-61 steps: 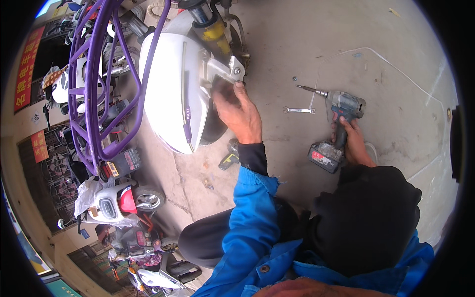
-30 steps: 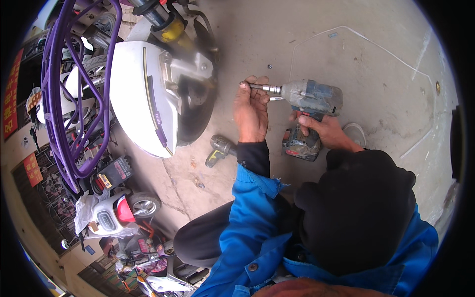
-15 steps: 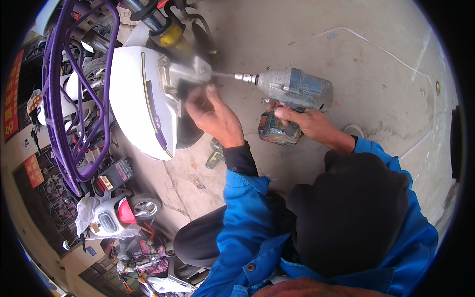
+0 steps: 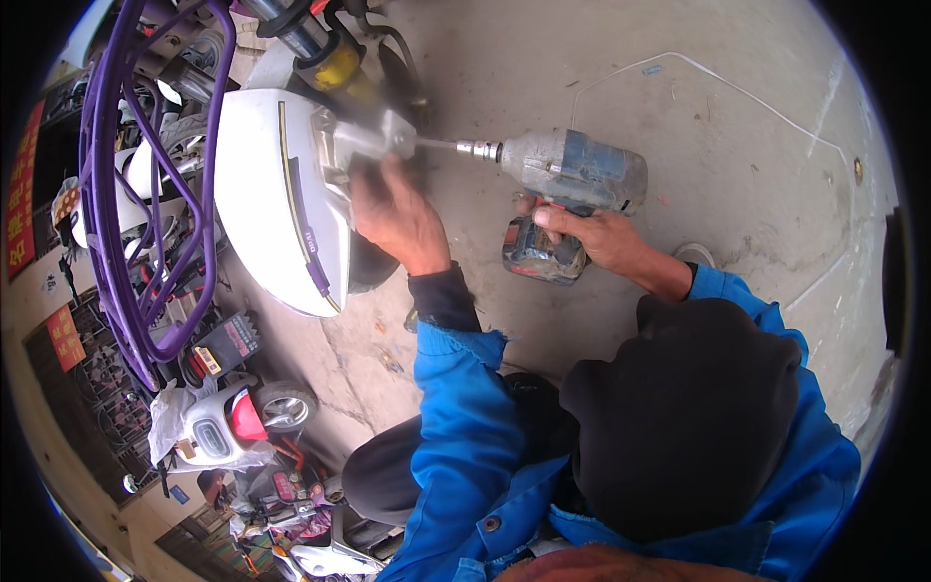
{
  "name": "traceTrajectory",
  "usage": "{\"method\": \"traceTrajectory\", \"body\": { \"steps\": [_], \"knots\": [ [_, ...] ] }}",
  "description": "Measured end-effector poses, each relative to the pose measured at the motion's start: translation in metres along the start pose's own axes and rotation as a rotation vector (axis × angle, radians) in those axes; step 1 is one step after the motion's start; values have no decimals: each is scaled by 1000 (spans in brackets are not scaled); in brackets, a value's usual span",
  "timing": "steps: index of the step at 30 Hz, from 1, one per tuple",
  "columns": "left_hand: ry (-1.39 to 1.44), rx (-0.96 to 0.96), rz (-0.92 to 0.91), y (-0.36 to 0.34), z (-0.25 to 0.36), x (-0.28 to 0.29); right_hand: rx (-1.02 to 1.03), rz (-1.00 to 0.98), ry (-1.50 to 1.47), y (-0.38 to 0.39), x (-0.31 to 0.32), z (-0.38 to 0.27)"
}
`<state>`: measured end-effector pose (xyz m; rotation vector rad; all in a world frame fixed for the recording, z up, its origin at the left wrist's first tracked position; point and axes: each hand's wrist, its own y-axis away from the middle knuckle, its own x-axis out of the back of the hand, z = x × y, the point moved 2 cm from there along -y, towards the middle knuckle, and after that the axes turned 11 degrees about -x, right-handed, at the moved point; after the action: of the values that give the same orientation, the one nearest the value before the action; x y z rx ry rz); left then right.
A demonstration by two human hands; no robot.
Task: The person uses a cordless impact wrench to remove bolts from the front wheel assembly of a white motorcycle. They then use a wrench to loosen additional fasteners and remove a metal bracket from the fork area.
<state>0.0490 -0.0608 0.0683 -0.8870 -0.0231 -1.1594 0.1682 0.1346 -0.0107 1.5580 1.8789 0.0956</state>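
Cordless driver (image 4: pixel 572 175) clasped in right hand (image 4: pixel 596 238), long axis level, bit pointing left into grey bracket (image 4: pixel 364 141); left hand (image 4: pixel 398 218) pressed against bracket, nearer.

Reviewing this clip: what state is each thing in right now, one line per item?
Drill: held level, bit tip at the bracket.
Bracket: on the fender, left hand on it.
Fender: white, mounted over the wheel.
Left hand: pressed against the bracket.
Right hand: gripping the drill handle.

A street-side scooter repair spot; bare concrete ground (image 4: pixel 737 145); parked scooters (image 4: pixel 228 427); red shopfront signs (image 4: pixel 21 194).
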Motion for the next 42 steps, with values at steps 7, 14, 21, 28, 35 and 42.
{"method": "traceTrajectory", "body": {
  "steps": [7, 14, 21, 28, 35, 42],
  "knots": [
    [-176, -132, 51, -2, 10, 2, -35, 25, 15, -7, -7, 11],
    [12, -6, 35, 4, -3, -7, 5, -77, -170, -9, -3, 4],
    [34, 47, 63, -1, 5, 6, 56, -34, -19, -16, -8, 4],
    [58, 96, 59, 4, 22, -10, -16, -67, -80, -14, 5, -2],
    [59, 88, 66, 3, 27, -11, -57, -119, -108, -13, 1, 1],
    [98, 87, 80, 3, 29, -12, 24, -5, -48, -12, 1, -1]
  ]
}}
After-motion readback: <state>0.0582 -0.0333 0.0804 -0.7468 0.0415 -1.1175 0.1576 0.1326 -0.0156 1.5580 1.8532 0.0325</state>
